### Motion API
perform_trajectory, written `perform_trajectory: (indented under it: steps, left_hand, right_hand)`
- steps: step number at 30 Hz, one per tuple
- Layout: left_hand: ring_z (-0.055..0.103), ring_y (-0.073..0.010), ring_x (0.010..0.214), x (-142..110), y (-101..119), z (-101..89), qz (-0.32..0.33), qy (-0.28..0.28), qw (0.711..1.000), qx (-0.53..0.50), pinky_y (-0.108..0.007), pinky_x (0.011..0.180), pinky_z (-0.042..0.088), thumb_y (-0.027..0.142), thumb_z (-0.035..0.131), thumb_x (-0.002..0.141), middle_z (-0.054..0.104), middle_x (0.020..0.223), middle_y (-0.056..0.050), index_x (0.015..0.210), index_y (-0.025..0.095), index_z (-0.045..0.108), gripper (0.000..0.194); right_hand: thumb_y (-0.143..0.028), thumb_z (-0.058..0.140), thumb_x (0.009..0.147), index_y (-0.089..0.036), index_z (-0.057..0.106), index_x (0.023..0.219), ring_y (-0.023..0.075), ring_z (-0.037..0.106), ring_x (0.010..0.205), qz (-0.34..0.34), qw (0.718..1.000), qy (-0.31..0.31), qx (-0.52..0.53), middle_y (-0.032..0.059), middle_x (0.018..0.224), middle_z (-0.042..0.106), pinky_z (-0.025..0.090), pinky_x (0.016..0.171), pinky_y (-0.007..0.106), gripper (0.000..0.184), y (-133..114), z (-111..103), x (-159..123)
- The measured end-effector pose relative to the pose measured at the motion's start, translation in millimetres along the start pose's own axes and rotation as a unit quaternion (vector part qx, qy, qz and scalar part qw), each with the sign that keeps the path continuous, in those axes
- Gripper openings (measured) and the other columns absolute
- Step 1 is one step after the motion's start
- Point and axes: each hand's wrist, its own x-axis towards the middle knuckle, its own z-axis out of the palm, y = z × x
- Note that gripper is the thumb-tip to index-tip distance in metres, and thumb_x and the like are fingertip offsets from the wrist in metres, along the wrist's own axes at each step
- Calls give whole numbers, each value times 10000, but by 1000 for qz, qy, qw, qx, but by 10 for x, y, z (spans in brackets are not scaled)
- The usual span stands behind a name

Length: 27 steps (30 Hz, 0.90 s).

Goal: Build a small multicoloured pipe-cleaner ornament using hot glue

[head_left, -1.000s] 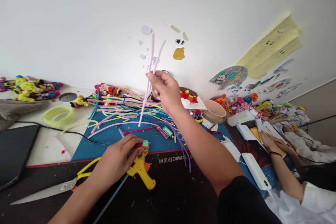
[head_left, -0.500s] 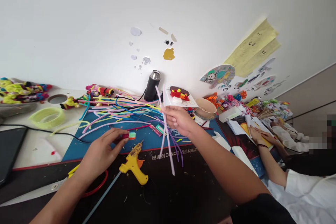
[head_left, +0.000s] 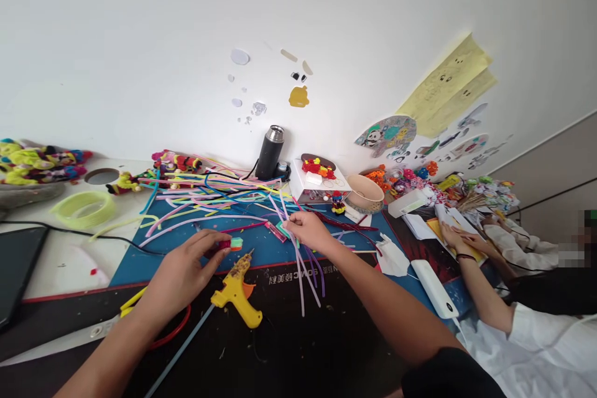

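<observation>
My right hand (head_left: 306,230) pinches a few lilac pipe cleaners (head_left: 301,283) near their middle, their lower ends crossing and pointing toward me. Its fingers are over the blue mat, beside a small pink and white packet (head_left: 275,232). A small piece, red, mint green and orange (head_left: 236,243), sits between the thumb and fingers of my left hand (head_left: 193,264); part of it is hidden by the fingers. Just right of that hand lies a yellow glue gun (head_left: 243,300) with a stained nozzle. Under my left forearm are large scissors (head_left: 60,343), partly covered.
Loose pipe cleaners (head_left: 186,219) spread across the mat's back. Behind them stands a black flask (head_left: 269,152), with a white box (head_left: 321,183) and a round bowl (head_left: 365,194) to its right. A white power bank (head_left: 435,289) and a co-worker's arm (head_left: 480,289) are at right.
My right hand has come down toward the mat, lowering the lilac pipe cleaners. My left hand and its small coloured piece have barely moved.
</observation>
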Motion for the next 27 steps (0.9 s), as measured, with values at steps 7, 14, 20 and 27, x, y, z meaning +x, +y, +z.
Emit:
perform_trajectory:
  steps: [7, 14, 20, 27]
  left_hand:
    - [815, -274, 1001, -15, 11, -1, 20, 7, 1000, 17, -356, 864, 623, 508, 542, 1078, 839, 1123, -75, 1100, 265, 781, 341]
    - [816, -259, 974, -21, 139, 0, 56, 15, 998, 37, -328, 834, 632, 494, 489, 1117, 831, 1119, -77, 1096, 264, 771, 364]
    - [820, -250, 974, -41, 183, 30, 88, -4, 995, 49, -314, 834, 645, 363, 494, 1115, 833, 1108, -80, 1122, 238, 767, 301]
    - [817, -251, 954, -74, 183, 88, 78, -33, 995, 50, -325, 803, 653, 339, 493, 1118, 816, 1114, -87, 1151, 233, 765, 293]
  right_hand:
    - [-280, 733, 976, -204, 727, 802, 202, 613, 700, -59, 972, 58, -219, 18, 709, 688, 316, 651, 303, 190, -120, -1, 65]
    - [-402, 614, 1111, -243, 789, 1206, 225, 725, 833, -111, 939, 90, -312, 36, 903, 812, 387, 698, 297, 255, -203, 127, 226]
    - [-414, 633, 1111, -282, 782, 1196, 241, 772, 965, -175, 913, 43, -367, 33, 1005, 848, 459, 801, 310, 217, -460, 573, 433]
    - [-347, 583, 1118, -241, 777, 1227, 296, 778, 1085, -180, 881, -7, -438, 112, 1166, 843, 517, 877, 356, 246, -807, 853, 606]
